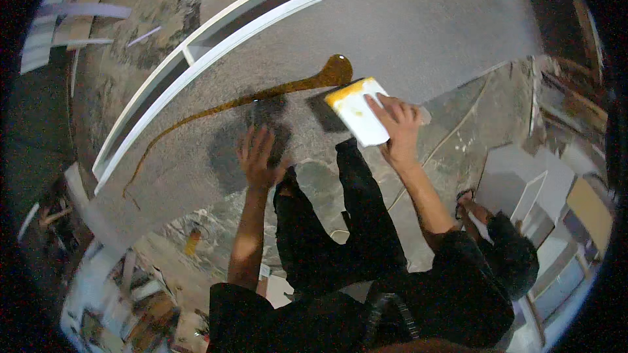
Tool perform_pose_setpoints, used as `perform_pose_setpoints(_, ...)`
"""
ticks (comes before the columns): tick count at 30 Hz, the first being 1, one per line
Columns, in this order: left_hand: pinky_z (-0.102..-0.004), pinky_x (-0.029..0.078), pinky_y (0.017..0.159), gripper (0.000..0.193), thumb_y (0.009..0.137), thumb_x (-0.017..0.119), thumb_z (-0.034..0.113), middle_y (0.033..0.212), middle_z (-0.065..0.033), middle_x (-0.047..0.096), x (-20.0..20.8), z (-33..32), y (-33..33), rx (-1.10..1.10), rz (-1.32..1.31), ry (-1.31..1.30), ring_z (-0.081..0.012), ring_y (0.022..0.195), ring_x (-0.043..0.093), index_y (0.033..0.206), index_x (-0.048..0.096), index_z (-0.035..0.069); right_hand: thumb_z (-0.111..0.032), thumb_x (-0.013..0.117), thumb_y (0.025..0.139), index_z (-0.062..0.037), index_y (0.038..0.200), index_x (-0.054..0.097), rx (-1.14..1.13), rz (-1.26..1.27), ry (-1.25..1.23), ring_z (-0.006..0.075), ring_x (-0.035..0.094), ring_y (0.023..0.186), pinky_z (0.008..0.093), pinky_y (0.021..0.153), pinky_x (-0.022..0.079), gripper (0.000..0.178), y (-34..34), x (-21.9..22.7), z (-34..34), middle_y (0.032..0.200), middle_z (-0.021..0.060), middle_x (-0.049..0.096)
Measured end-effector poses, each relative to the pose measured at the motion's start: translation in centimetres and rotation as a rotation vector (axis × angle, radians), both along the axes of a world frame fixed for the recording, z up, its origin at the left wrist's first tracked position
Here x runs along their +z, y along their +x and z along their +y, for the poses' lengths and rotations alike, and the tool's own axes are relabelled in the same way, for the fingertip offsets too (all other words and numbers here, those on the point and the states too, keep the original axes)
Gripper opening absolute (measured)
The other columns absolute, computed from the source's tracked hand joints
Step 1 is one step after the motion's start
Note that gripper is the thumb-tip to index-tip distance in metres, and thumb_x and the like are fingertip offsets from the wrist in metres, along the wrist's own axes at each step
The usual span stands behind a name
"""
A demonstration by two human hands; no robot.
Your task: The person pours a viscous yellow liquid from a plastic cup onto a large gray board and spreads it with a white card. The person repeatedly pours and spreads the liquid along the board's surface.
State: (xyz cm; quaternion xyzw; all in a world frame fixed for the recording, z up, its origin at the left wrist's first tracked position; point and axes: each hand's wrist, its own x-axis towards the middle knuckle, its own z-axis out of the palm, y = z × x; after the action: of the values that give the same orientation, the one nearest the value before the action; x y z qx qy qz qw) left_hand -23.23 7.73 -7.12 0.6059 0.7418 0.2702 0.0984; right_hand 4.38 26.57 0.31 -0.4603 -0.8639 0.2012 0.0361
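Observation:
A long grey board (418,33) stretches across in front of me. A trail of brown, glossy glue-like liquid (275,89) runs along it, thin at the left and widening into a round pool at its right end. My right hand (400,124) grips a white flat rectangular spreader (363,117), its far edge smeared yellow-brown. That edge is close to the pool; whether it touches the board I cannot tell. My left hand (260,157) is spread over the board's near side, with its dark shadow beside it, and holds nothing. Contact between its palm and the board is unclear.
Along the board's far side runs a long white-edged frame (186,55) with narrow openings. Another person (510,248) in dark clothing is at the right, by stacked panels (507,170). A thin cable (451,134) lies on the stained floor. Scrap pieces (154,314) lie at lower left.

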Motion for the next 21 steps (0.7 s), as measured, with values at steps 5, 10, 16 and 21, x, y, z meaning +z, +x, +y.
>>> perform_pose_setpoints(5, -0.0544, 0.034, 0.11, 0.053, 0.088, 0.07, 0.037, 0.139, -0.0144, 0.057, -1.8, 14.2, -5.0, 0.177, 0.057, 0.003, -0.0375, 0.132, 0.048, 0.131, 0.06, 0.007, -0.005, 0.068, 0.075, -0.027, 0.146, 0.049, 0.191, -0.215, 0.034, 0.0305, 0.046, 0.133, 0.0619, 0.109, 0.027, 0.076, -2.3, -0.2, 3.8, 0.141, 0.0082, 0.052)
perform_pose_setpoints(10, -0.0489, 0.035, 0.111, 0.063, 0.086, 0.071, 0.042, 0.138, -0.0186, 0.057, -5.1, 21.8, -7.3, 0.109, 0.189, -0.062, -0.0375, 0.13, 0.05, 0.133, 0.057, 0.003, -0.009, 0.061, 0.083, -0.0267, 0.148, 0.044, 0.329, -0.285, 0.042, 0.0324, 0.039, 0.142, 0.0633, 0.107, 0.032, 0.069, -3.0, -1.4, 5.8, 0.151, 0.0091, 0.045)
perform_pose_setpoints(16, -0.0516, 0.03, 0.112, 0.074, 0.082, 0.074, 0.048, 0.14, -0.0152, 0.055, -6.4, 22.7, -7.7, 0.113, 0.086, -0.093, -0.035, 0.13, 0.047, 0.139, 0.054, 0.006, -0.01, 0.066, 0.08, -0.0267, 0.149, 0.044, 0.263, -0.338, 0.001, 0.0325, 0.038, 0.142, 0.062, 0.105, 0.034, 0.074, -2.5, -2.9, 4.5, 0.15, 0.0078, 0.045)
perform_pose_setpoints(21, -0.0512, 0.033, 0.108, 0.077, 0.076, 0.078, 0.051, 0.134, -0.0133, 0.057, -6.0, 23.8, -8.5, 0.13, 0.107, -0.14, -0.0344, 0.126, 0.05, 0.137, 0.056, 0.01, -0.01, 0.061, 0.084, -0.0261, 0.145, 0.05, 0.181, -0.314, 0.095, 0.0311, 0.039, 0.141, 0.0609, 0.103, 0.035, 0.064, -3.1, -4.1, 4.1, 0.148, 0.0068, 0.048)
